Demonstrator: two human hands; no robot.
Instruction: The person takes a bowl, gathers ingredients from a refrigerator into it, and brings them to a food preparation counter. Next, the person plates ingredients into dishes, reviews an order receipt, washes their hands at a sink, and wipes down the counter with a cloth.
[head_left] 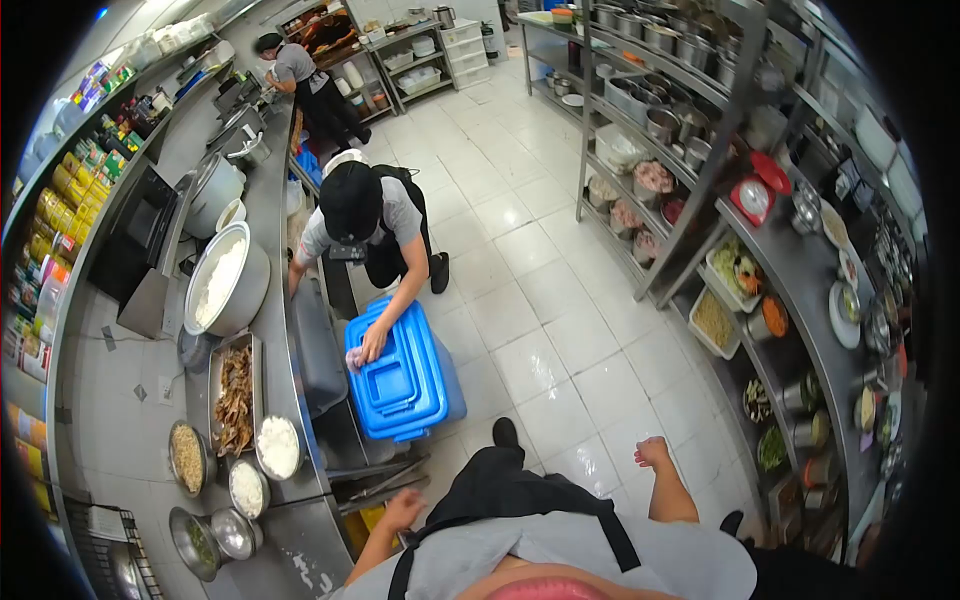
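My left hand (403,510) hangs low by the front of the steel counter, fingers loosely bent and apart, with nothing in it. Over the tiled floor, my right hand (652,452) is held out from my body, also holding nothing, its fingers half curled. Ahead of my left hand stands a blue lidded plastic bin (398,375). A co-worker (350,215) bends over that bin, one hand on its lid with a small pinkish cloth (355,358). Neither of my hands touches the bin or the counter.
The left counter holds a large pot of white food (228,285), a tray of brown cooked meat (236,395) and a bowl of white food (278,447). Steel shelves (690,170) with pots line the right. Another person (305,80) works at the back. White floor tiles (540,300) run between.
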